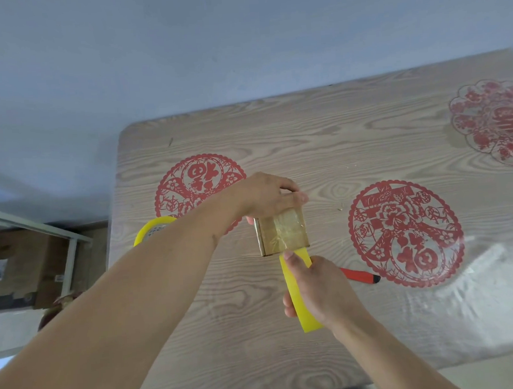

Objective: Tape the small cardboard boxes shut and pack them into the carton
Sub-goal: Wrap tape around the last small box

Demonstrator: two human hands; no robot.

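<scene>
A small cardboard box [282, 233], its top glossy with clear tape, sits on the wooden table [320, 136]. My left hand [264, 195] grips the box's far edge, fingers curled over it. My right hand [321, 289] holds a yellow tape roll [301, 309] just in front of the box, with the index finger stretched to the box's near edge. A second yellow tape roll [152, 229] lies behind my left forearm, partly hidden. The carton is not in view on the table.
A red-handled cutter [360, 275] lies to the right of my right hand. Red paper-cut decorations [404, 233] lie under a clear table cover. Left of the table, cardboard boxes [22, 265] stand under a white frame on the floor.
</scene>
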